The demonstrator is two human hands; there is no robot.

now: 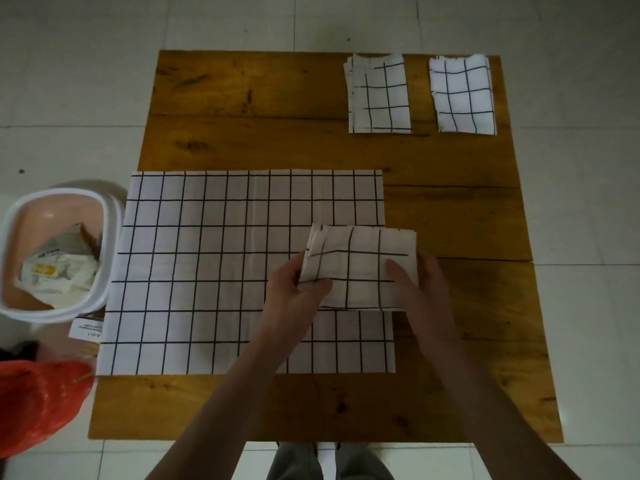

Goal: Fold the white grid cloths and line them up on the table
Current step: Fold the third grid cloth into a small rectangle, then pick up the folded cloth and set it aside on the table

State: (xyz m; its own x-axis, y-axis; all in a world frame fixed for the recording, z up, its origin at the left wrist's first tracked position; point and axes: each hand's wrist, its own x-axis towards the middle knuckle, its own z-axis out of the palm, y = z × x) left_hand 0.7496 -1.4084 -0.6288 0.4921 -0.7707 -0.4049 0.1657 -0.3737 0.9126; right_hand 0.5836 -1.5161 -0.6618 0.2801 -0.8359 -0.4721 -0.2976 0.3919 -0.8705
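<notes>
I've got the folded cloth (360,268) held over the spread cloth's (249,268) right side, long axis left-right — left hand (294,289) and right hand (420,282) each pinching an end. The two finished cloths (381,95) (464,95) lie at the desk's (242,98) far right, nearer my right hand — fingers underneath are hidden

left hand (294,289) and right hand (420,289) gripping folded cloth (360,268) above spread cloth (207,271), wooden table (277,133)

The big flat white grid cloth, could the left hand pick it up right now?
Probably not: the left hand grips the small folded white grid cloth together with the right hand.
</notes>
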